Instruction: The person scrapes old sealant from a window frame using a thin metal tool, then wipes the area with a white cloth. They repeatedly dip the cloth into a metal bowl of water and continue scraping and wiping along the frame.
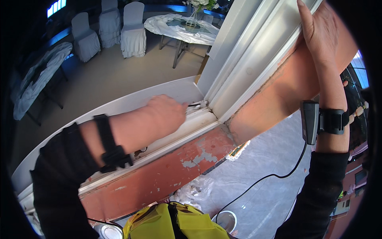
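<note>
White-painted framing (248, 71) takes up the most room, rising from the middle of the scene toward the far right and meeting a low white sill track (205, 121) at a corner. Along its right side runs an orange wall strip (274, 95); on the near side of the track lies a red ledge (171, 171), its paint chipped to grey. Beyond, far off, stand a round table (201, 39) with a white cloth and a vase of flowers, and chairs (133, 34) in white covers. Near, at the bottom, is a yellow vest (195, 225).

The left hand (169, 113) is over the track, fingers curled and apparently pinching a thin dark tool (194, 105), which lies at the corner beside a whitish clump (203, 104); the grip itself is mostly hidden. High on the right, the right hand (321, 36) rests against the orange strip, thumb stretched along the framing's edge; I cannot tell how its other fingers lie.

Smaller still, clear plastic (195, 190) sits below the ledge, a white-rimmed bucket (235, 217) stands near, and a dark box (309, 121) at the right wrist trails a black cable (258, 180).
</note>
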Motion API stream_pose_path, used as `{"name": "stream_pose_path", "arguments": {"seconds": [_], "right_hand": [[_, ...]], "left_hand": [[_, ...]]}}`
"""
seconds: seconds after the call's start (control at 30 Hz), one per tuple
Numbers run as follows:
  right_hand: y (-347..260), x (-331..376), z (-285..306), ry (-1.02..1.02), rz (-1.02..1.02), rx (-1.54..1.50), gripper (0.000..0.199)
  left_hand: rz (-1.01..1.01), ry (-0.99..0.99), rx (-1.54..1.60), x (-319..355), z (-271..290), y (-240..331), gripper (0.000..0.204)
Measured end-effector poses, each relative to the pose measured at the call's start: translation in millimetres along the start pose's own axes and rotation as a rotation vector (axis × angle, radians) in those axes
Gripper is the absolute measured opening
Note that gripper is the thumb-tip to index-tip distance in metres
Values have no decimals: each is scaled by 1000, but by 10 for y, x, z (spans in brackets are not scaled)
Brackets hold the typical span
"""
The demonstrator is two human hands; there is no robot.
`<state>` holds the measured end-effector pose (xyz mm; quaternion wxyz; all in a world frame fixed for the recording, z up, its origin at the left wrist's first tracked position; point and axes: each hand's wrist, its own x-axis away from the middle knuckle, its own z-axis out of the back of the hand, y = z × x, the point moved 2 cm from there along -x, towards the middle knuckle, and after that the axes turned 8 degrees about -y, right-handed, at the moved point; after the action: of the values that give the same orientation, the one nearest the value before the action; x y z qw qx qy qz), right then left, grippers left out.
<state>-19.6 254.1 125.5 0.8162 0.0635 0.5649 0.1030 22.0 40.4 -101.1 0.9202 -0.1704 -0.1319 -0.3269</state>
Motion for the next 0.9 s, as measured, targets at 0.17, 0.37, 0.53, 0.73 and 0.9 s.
{"name": "stream_pose_path", "arguments": {"seconds": [0.17, 0.37, 0.53, 0.73, 0.9], "right_hand": [[12, -53, -46, 81, 60, 11, 88], [76, -48, -42, 47, 75, 33, 86], [93, -66, -3, 42, 68, 14, 84], [70, -47, -39, 32, 34, 4, 84], [-37, 24, -8, 41, 1, -3, 86]], "left_hand": [[-46, -22, 15, 83, -57, -133, 51], [-47, 8, 59, 52, -84, -116, 49], [-26, -43, 144, -7, -109, -117, 49], [35, -46, 60, 648, -143, -175, 52], [64, 46, -9, 822, -79, -168, 49]]}}
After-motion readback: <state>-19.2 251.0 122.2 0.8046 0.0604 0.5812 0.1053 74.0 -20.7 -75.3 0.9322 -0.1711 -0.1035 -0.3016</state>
